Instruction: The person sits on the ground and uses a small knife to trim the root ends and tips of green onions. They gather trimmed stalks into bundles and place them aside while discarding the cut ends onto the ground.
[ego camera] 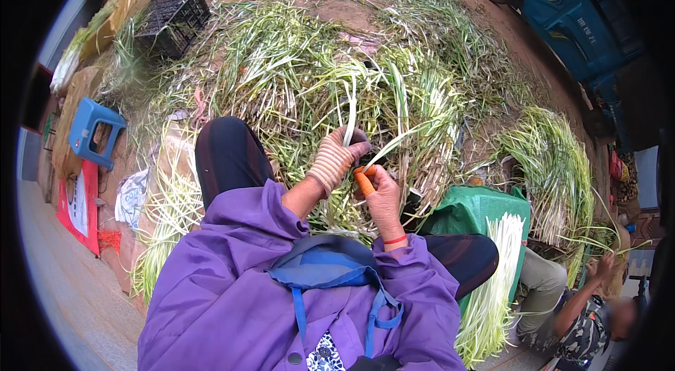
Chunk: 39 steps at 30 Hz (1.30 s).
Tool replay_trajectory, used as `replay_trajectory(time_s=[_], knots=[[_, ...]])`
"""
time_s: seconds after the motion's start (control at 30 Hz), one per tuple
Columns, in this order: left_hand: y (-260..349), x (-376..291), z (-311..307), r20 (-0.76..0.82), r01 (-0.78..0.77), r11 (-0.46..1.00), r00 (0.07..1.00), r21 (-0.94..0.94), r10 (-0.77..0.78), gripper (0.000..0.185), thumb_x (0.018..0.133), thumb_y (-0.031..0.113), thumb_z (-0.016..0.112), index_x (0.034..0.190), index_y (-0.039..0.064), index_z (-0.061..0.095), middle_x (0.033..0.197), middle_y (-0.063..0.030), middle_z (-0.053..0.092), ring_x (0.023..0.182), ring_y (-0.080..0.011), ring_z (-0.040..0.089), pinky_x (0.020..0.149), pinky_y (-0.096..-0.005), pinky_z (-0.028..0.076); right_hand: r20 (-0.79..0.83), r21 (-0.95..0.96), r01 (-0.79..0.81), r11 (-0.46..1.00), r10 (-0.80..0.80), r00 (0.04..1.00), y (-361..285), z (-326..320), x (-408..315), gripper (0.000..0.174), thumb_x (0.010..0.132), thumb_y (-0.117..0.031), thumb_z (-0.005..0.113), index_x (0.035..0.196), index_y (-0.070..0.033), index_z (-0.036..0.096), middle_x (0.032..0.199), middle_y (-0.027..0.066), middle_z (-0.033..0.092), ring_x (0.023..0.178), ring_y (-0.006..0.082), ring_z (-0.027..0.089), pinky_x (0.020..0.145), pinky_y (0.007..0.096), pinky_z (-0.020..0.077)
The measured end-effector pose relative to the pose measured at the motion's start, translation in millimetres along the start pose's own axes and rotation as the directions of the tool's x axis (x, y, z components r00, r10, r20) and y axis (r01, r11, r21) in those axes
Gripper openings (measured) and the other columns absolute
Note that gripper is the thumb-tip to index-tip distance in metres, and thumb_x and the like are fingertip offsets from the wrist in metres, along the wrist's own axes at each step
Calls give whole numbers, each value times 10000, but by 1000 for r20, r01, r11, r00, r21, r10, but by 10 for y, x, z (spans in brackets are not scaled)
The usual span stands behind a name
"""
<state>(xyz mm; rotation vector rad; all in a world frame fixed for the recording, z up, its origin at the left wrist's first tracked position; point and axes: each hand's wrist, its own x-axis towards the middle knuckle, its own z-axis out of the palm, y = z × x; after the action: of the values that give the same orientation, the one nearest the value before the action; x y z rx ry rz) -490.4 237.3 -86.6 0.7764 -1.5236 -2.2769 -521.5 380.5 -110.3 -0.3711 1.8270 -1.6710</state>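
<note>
My left hand (336,156), in a striped, dirt-stained glove, is closed around pale flat-leaved stalks (352,113), probably garlic chives, whose leaves point away from me. Close beside it, my right hand (378,191) pinches the white end of a light green stalk (394,144) between fingers wearing orange covers. This stalk slants up to the right. Beneath and beyond both hands spreads a large heap of leafy stalks (279,55), mixed with dry brown trimmings. To my right, a neat bundle of white-stemmed stalks (501,265) lies over a green sheet (464,210).
Pale stalks (171,197) lie beside my left knee. Farther left are a blue plastic stool (87,126) and a black plastic crate (171,23). Another bundle (551,176) lies at right, near another person (580,318) handling stalks. A blue motor tricycle (575,23) stands at far right.
</note>
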Motion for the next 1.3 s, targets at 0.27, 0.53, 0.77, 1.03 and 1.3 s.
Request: replay_trajectory(time_s=[0.27, 0.53, 0.77, 1.03, 1.3], knots=[[-108, -24, -25, 70, -29, 967, 998, 255, 12, 228, 698, 56, 744, 865, 25, 593, 731, -34, 614, 652, -108, 571, 599, -259, 508, 38, -447, 348, 824, -371, 928, -52, 102, -43, 108, 830, -48, 663, 916, -11, 609, 759, 96, 659, 647, 144, 617, 590, 296, 482], [-148, -16, -56, 119, 18, 958, 991, 285, -54, 220, 728, 49, 711, 919, 24, 605, 746, -18, 623, 655, -96, 569, 595, -248, 493, 76, 240, -149, 959, 134, 988, -77, -189, 126, 244, 913, -159, 601, 1125, -51, 549, 949, 38, 628, 615, 96, 603, 476, 217, 499], [-22, -18, -99, 64, 6, 998, 998, 70, -10, 212, 716, 53, 731, 891, 44, 612, 711, -12, 621, 575, -76, 548, 514, -228, 456, 40, 504, 11, 864, -36, 999, 17, -196, 102, 160, 912, -130, 603, 1056, -64, 577, 984, 37, 646, 645, 124, 638, 512, 220, 519], [84, 167, -276, -88, -58, 997, 995, -56, 53, 234, 730, 10, 718, 923, 32, 587, 645, -24, 592, 465, -81, 506, 421, -213, 405, 218, -221, 304, 927, -257, 942, -49, -120, -260, 178, 829, -34, 691, 1005, -24, 660, 937, 22, 670, 668, 56, 589, 581, 184, 469], [226, 219, -415, -112, -151, 984, 984, -94, 140, 236, 727, -10, 690, 931, -10, 573, 683, -62, 614, 489, -119, 546, 460, -251, 467, 435, -891, 389, 234, 200, 878, 355, -314, -407, 114, 777, -196, 651, 867, -125, 654, 797, 106, 668, 737, 303, 652, 635, 385, 512]])
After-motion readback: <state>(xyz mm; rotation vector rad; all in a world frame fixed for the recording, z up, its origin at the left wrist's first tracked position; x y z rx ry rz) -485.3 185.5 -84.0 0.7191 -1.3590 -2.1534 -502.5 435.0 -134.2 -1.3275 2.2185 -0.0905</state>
